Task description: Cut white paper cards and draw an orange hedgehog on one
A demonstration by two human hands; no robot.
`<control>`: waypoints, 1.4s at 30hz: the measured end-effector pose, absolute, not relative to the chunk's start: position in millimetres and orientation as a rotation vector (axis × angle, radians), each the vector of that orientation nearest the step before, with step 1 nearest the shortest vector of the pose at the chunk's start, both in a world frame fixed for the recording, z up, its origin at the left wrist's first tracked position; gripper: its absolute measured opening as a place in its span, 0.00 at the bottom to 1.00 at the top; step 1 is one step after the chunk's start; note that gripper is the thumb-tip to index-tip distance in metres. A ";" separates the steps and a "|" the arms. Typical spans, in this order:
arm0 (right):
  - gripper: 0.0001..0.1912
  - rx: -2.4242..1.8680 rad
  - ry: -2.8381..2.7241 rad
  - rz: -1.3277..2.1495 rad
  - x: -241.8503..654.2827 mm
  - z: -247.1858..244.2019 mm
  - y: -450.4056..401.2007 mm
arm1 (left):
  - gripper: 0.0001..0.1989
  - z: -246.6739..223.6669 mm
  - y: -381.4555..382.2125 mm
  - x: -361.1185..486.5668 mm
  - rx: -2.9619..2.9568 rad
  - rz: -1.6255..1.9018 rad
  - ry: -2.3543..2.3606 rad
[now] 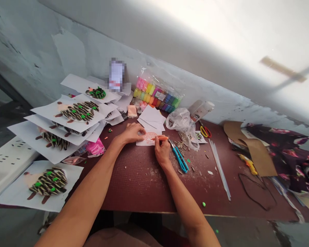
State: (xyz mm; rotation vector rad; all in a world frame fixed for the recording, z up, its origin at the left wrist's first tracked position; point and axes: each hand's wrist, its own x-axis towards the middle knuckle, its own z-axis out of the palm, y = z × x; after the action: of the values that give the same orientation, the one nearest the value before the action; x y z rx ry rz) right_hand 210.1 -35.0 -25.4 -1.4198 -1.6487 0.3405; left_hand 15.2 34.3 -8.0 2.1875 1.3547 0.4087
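A small white paper [141, 143] with an orange drawing of a rounded, patterned shape lies on the dark red table [134, 185]. My left hand [133, 133] rests at the paper's left edge, thumb and fingers apart. In my right hand [162, 149] is an orange pen [162, 138], its tip pointing left onto the drawing. Just right of that hand lie blue-handled scissors [179, 159] and a heap of sunflower seeds [181, 145]. Behind the drawing are blank white sheets [151, 118].
Stacked papers with seed-covered hedgehogs [78, 111] fill the left. Colourful clay packs [157, 96], a plastic bag [179, 120] and a white canister [205, 109] stand behind. To the right are red-yellow scissors [205, 131], clear sticks [219, 168] and a yellow glue gun [248, 164].
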 end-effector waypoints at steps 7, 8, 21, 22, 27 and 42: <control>0.15 -1.384 -1.701 0.354 209.9 -29.1 -33.3 | 0.19 -8.2 34.6 15.9 2.194 0.411 1.363; 0.15 -1.376 -1.710 0.356 209.8 -29.2 -33.1 | 0.18 -7.7 34.4 16.1 2.197 0.406 1.363; 0.14 -1.337 -1.771 0.395 210.8 -31.4 -31.3 | 0.18 -9.2 34.7 16.5 2.190 0.425 1.364; 0.14 -1.336 -1.771 0.394 210.7 -31.4 -31.3 | 0.18 -9.3 34.7 16.5 2.192 0.422 1.365; 0.14 -1.380 -1.768 0.355 210.3 -31.9 -31.3 | 0.19 -8.3 34.3 16.4 2.196 0.411 1.362; 0.13 -1.364 -1.789 0.375 210.6 -29.6 -32.2 | 0.18 -9.2 34.6 16.7 2.206 0.430 1.362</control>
State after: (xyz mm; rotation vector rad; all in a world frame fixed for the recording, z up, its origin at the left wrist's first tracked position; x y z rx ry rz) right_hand 210.6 -32.2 -29.6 -1.3635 -1.7889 0.3751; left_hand 16.7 34.6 -9.2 2.2055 1.3621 0.4301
